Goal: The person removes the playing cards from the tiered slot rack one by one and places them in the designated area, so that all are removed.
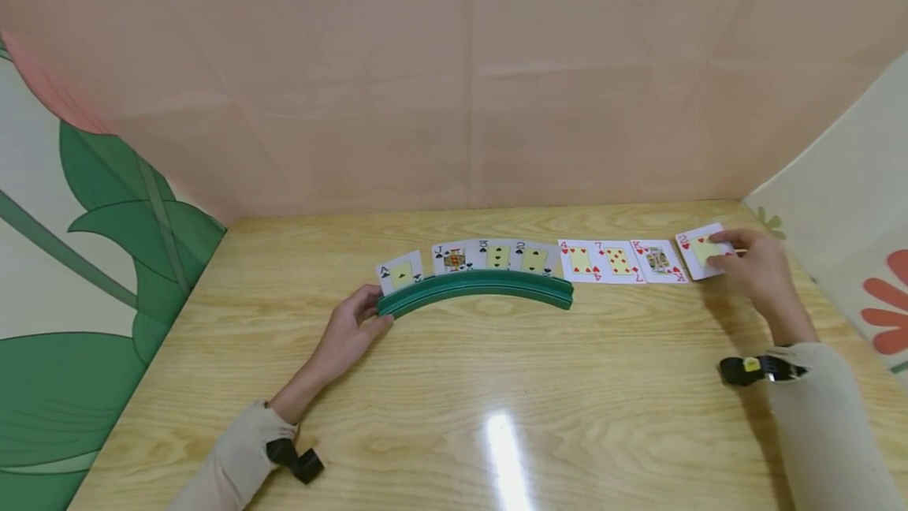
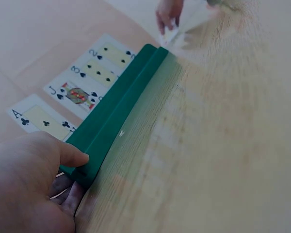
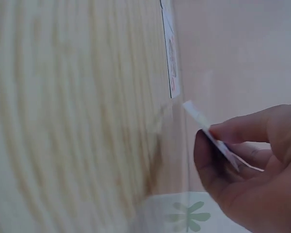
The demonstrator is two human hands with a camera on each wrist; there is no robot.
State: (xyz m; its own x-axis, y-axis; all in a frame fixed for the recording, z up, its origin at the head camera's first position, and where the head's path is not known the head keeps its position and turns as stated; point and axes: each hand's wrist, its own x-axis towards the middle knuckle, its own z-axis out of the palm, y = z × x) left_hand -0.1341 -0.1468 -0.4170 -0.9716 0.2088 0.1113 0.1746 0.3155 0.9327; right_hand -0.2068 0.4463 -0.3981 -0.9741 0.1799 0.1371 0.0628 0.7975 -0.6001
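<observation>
A curved green card holder (image 1: 475, 282) lies on the table, and my left hand (image 1: 352, 324) grips its left end between thumb and fingers. Standing in its slot are an ace of clubs (image 1: 401, 272), a jack of spades (image 1: 452, 259), a spade card (image 1: 496, 255) whose number is hard to read, and a two of spades (image 1: 534, 259). At the far right my right hand (image 1: 762, 266) pinches a two of hearts (image 1: 698, 249). The right wrist view shows that card (image 3: 199, 116) nearly edge-on, raised off the table; whether others lie behind it I cannot tell.
Right of the holder, a four of hearts (image 1: 578, 260), a seven of diamonds (image 1: 614, 262) and a red king (image 1: 658, 260) lie face up in a row on the wooden table (image 1: 454, 400). A pink backdrop (image 1: 468, 101) rises behind; printed panels stand at both sides.
</observation>
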